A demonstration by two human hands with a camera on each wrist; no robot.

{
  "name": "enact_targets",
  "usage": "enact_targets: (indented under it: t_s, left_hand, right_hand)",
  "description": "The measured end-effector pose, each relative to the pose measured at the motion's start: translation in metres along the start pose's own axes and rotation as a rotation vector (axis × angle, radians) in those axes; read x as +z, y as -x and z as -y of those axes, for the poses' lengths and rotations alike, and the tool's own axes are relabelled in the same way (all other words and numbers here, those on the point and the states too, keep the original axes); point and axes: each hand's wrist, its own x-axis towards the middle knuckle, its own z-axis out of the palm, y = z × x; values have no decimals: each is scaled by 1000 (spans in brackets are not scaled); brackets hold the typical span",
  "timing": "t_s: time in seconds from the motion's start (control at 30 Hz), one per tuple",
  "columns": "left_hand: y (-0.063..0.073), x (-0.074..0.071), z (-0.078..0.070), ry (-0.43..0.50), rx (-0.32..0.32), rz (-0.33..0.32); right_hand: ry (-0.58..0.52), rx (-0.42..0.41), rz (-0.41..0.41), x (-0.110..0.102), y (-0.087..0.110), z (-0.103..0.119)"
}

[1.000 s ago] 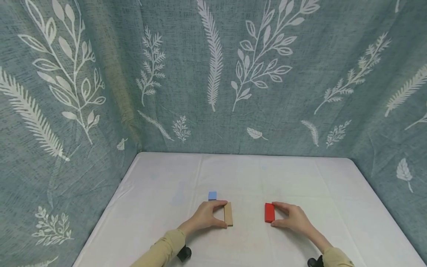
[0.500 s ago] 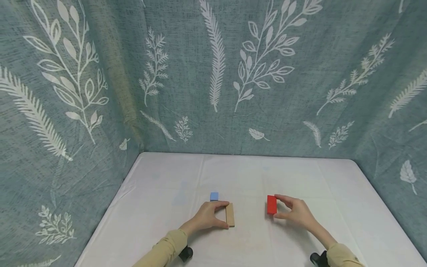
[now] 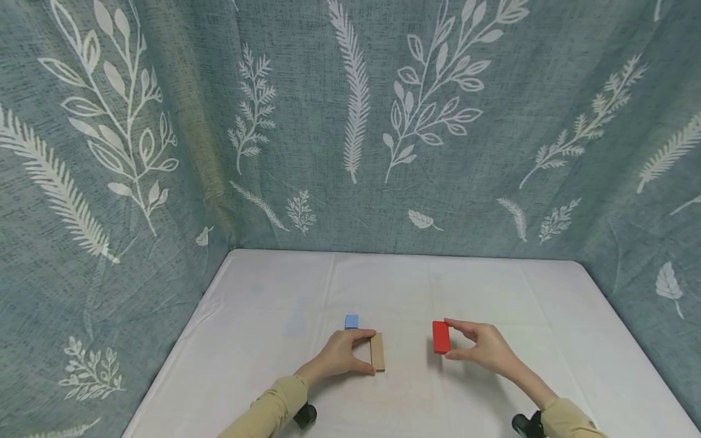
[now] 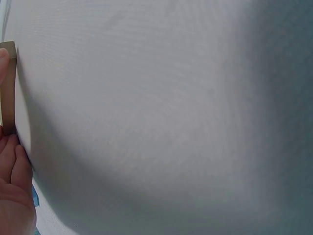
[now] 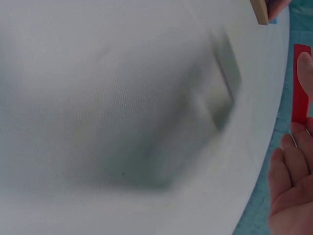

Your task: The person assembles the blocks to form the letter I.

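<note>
My left hand [image 3: 335, 354] pinches a plain wooden block [image 3: 378, 351] by its two ends, thumb at the near end and fingers at the far end. In the left wrist view this wooden block [image 4: 9, 93] stands at the left edge, low at the cloth. To the right, my right hand [image 3: 487, 348] holds a red block [image 3: 440, 338] in the same end-to-end pinch. The red block [image 5: 299, 93] is up off the table, its shadow falling apart from it on the cloth. Behind my left fingers lies a small blue block [image 3: 352, 320], partly hidden.
A white cloth [image 3: 493, 292] covers the table. Green-grey curtains [image 3: 306, 121] with white leaf prints rise behind it and along both sides. Dark wrist cameras [image 3: 305, 416] sit at the cuffs of both sleeves [image 3: 268, 407].
My right hand has lifted the red block off the cloth and then shifted it slightly left, toward the wooden block. My left hand keeps its pinch in place. The head view has shifted a little.
</note>
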Motion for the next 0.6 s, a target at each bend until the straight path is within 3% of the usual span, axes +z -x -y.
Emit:
enact_targets:
  t_s: [0.6]
  left_hand:
    - [0, 0, 0, 2, -10, 6]
  right_hand:
    - [-40, -49, 140, 6, 7, 14]
